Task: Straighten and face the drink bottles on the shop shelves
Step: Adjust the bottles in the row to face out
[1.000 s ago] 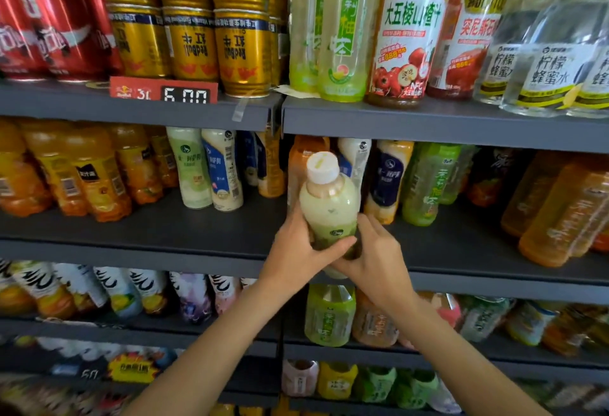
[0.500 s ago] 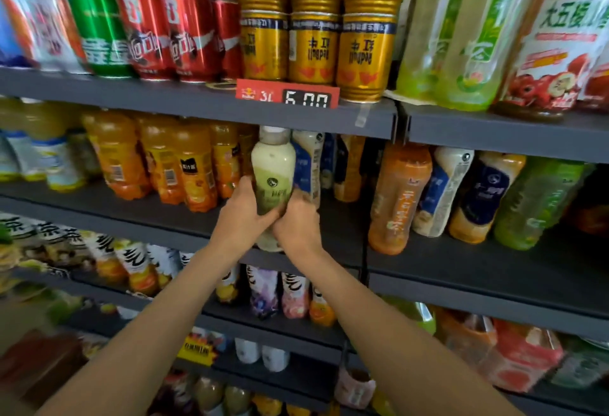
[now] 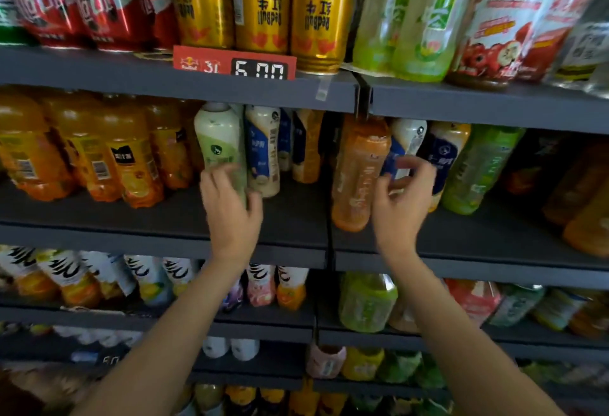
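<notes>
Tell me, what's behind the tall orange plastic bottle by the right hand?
Behind the tall orange plastic bottle stands a white-and-blue labelled bottle, partly covered. Anything deeper is hidden in shadow.

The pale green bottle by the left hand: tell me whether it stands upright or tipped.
Upright. The pale green bottle stands on the middle shelf, cap up, beside the blue-and-white bottle.
</notes>
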`<state>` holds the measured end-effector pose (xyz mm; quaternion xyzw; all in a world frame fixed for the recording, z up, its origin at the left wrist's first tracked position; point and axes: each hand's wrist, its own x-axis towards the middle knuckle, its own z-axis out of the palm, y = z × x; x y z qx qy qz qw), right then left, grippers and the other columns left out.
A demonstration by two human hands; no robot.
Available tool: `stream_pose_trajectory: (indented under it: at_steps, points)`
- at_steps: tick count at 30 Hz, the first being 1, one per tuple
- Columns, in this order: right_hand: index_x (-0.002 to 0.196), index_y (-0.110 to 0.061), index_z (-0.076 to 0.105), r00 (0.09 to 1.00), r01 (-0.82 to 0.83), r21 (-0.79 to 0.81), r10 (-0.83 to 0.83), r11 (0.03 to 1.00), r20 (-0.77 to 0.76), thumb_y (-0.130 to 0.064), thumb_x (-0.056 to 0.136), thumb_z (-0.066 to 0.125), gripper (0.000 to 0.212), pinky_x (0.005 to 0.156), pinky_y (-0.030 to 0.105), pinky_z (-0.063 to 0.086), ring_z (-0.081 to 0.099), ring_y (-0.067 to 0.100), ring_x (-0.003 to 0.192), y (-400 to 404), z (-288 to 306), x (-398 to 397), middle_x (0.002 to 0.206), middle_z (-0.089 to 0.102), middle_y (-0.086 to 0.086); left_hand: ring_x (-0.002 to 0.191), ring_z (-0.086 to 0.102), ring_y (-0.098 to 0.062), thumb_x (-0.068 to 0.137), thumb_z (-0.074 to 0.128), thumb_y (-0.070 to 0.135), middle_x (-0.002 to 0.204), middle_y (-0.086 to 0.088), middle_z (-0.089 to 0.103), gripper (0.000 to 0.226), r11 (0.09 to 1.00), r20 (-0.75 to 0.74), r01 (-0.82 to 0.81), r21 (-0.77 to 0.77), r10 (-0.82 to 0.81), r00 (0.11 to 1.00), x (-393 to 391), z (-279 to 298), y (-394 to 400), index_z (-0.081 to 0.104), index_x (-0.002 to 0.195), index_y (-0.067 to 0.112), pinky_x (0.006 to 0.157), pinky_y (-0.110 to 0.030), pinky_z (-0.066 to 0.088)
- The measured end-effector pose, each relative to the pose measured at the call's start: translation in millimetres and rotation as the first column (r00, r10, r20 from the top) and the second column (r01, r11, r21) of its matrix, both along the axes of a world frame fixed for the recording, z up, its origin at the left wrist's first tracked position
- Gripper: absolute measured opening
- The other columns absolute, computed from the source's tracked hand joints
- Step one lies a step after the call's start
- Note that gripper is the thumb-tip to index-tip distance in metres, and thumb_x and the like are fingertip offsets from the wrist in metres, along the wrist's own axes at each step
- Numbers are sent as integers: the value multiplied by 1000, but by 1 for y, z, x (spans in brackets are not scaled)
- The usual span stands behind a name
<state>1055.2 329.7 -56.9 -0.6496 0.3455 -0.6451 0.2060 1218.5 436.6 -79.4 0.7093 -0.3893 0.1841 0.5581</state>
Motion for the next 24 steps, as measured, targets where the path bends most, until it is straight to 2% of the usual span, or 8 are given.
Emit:
stream_pose_trajectory:
  at_steps: [1,4,8,11,13,18,21,24]
  points:
    - [105,-13,47,998,60,52,-59,997,-15,-6,85,57,24,69,22,45,55,2,81,-14,2,-10,111,52,13,107,46,-29,79,57,-4,114,-20,43,35,998,8,59,15,-60,998,-11,-3,-5,47,113,-3,91,-28,37]
    - [128,-2,41,953,202,279,-123,939,-276,-18,86,65,51,91,39,45,53,27,115,-56,4,-28,131,48,14,98,47,-20,81,54,-5,109,-11,42,32,979,12,196,54,-196,980,-40,-2,-22,47,112,-2,84,-26,41]
    - [126,-2,38,875,210,317,-32,925,-484,-31,85,67,58,87,47,48,55,36,111,-88,9,-20,125,54,18,91,44,-8,82,55,-3,106,1,35,33,951,35,287,116,-293,956,-64,-6,-32,47,114,3,77,-16,36]
    - [119,-2,37,852,250,399,-5,882,-523,-36,83,68,59,84,50,46,54,40,110,-100,9,-8,122,54,21,90,43,-6,84,56,1,109,1,35,36,935,15,283,214,-293,956,-71,-12,-33,44,118,6,76,-16,35]
    - [120,-1,37,847,264,416,-2,870,-532,-38,81,69,62,83,49,46,53,41,111,-104,7,-5,124,52,22,94,46,-11,84,56,3,112,-1,36,39,922,-2,274,274,-285,959,-73,-13,-35,42,121,6,77,-18,37]
    - [115,3,41,813,237,262,-44,936,-580,-42,77,73,67,77,44,47,58,40,103,-93,-2,-27,115,57,24,102,50,-17,85,58,8,120,-7,40,44,915,-20,246,320,-253,967,-80,-12,-43,40,125,7,79,-17,35]
    - [109,3,46,828,85,221,55,972,-558,-40,74,76,63,69,36,46,62,36,96,-79,-7,-61,105,63,21,102,48,-9,84,62,15,122,-4,41,50,908,-40,306,287,-307,951,-94,-13,-47,38,128,9,78,-14,34]
    - [111,-1,51,795,-89,183,180,979,-579,-37,70,79,61,61,17,39,63,20,84,-59,-3,-95,101,66,12,111,45,-11,80,68,28,124,-3,44,63,833,-9,459,309,-480,877,-112,-21,-43,37,132,10,90,-20,38]
